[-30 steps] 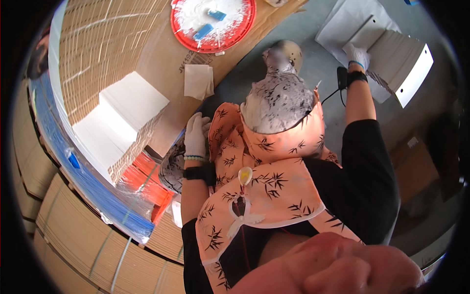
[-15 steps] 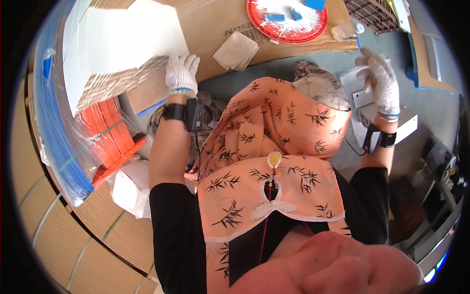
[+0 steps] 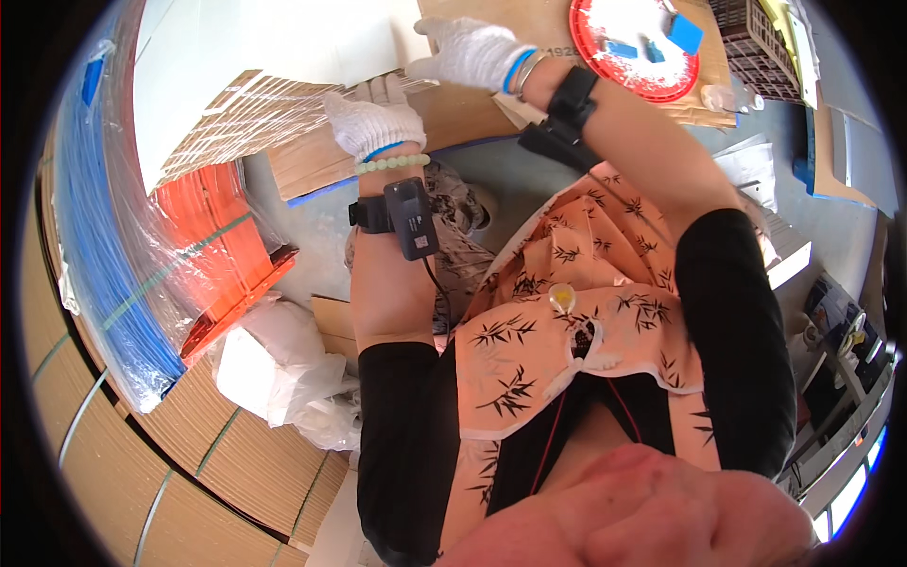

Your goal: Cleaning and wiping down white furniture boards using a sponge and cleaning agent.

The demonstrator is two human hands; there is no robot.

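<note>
A tall stack of white sheets [image 3: 283, 42], its near side showing many thin layered edges, stands at the far left. My left hand [image 3: 376, 125], in a white knit glove, is at the stack's near edge with fingers stretched out and apart. My right hand [image 3: 477, 55], gloved alike, reaches across to the stack's right edge. Its thumb and fingers are apart, and the fingertips are at or just beside the sheets; I cannot tell if they touch. Neither hand visibly grips anything. Under the stack lies brown cardboard [image 3: 312, 168].
A red round tray [image 3: 578, 42] with white powder and blue blocks sits on a cardboard box at far right. On the left are wrapped orange pieces [image 3: 213, 241], a blue wrapped bundle [image 3: 109, 217] and strapped cardboard stacks [image 3: 189, 491]. Crumpled plastic [image 3: 302, 378] lies near them.
My right hand has swung from the far right across to the stack's right edge. My left hand has shifted slightly along the near edge. My body has leaned toward the stack.
</note>
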